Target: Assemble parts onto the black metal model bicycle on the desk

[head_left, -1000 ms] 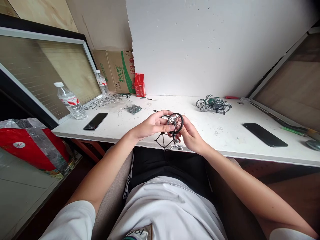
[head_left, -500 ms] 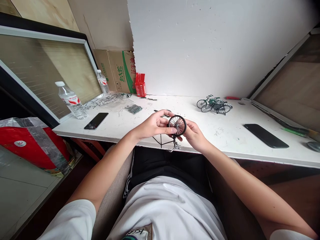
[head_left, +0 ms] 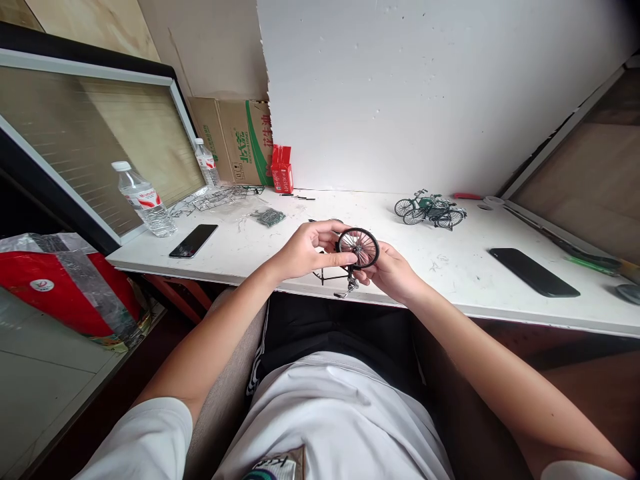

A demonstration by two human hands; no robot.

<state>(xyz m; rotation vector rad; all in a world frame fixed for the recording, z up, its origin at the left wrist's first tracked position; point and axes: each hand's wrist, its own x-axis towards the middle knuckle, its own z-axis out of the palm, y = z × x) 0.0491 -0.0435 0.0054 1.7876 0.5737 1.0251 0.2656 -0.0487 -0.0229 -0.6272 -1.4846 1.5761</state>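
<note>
Between my hands, above the desk's front edge, is a small model bicycle with a black spoked wheel [head_left: 367, 248] uppermost. Its thin dark frame [head_left: 331, 277] and silvery handlebar [head_left: 349, 288] hang below the wheel, so it is held upside down. My left hand [head_left: 320, 250] is closed on the model, its thumb laid across the wheel near the hub. My right hand [head_left: 390, 270] grips the model from the other side, with its fingertips behind the wheel and partly hidden. Small dark parts [head_left: 334, 222] lie on the desk just beyond my left hand.
On the white desk [head_left: 400, 250] stand finished-looking model bicycles [head_left: 433, 210]. A phone [head_left: 194, 241] and a black slab [head_left: 534, 272] lie at the sides. Leftward are water bottles [head_left: 145, 200], a parts bag [head_left: 269, 217], loose frames [head_left: 220, 197], a red box [head_left: 282, 170] and a carton [head_left: 240, 143].
The model has tilted slightly, its wheel shifting a little right and its handlebar swinging up and turning. Both hands keep hold of it.
</note>
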